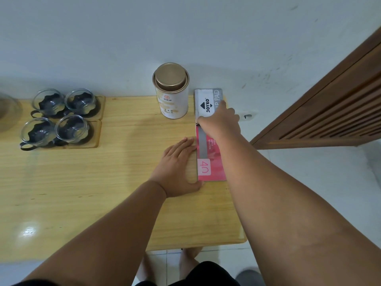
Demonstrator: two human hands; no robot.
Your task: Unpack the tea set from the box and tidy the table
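A pink and grey JOYKO paper pad point(208, 139) lies along the right edge of the wooden table point(103, 182). My right hand point(219, 122) lies on top of the pad near its far end, fingers spread over it. Flat on the table, my left hand point(178, 168) presses its straight fingers against the pad's left edge. A white tea tin point(172, 93) with a gold lid stands just left of the pad's far end. Several glass cups point(61, 116) with dark metal holders sit on wooden coasters point(97, 131) at the far left.
A glass bowl point(8, 112) shows partly at the left edge. A white wall runs behind the table, with a socket point(247, 116) just beyond the pad. A slatted wooden panel point(329, 110) stands at the right. My legs and the tiled floor are below the table's front edge.
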